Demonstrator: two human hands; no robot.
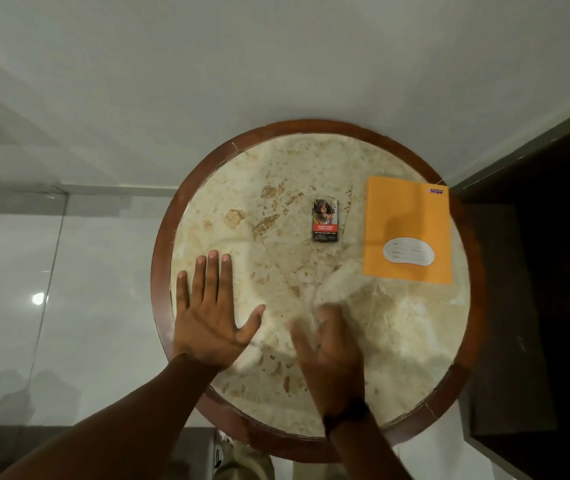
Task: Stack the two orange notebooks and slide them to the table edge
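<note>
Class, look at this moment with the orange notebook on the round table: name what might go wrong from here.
1. The orange notebook already lies at the round table's right rim, its far corner over the wooden border; a further push might tip it off.
2. The right hand is motion-blurred; a fast sweep might knock the small box lying beside the notebook.
3. Only one orange cover shows, so whether two are stacked cannot be told.

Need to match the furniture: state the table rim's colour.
Dark reddish-brown wood rim, around a beige marbled top; head view.

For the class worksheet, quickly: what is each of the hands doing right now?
Left hand: open, fingers spread flat on the table, holding nothing.
Right hand: motion-blurred; appears open and empty, clear of the orange notebook.
</note>
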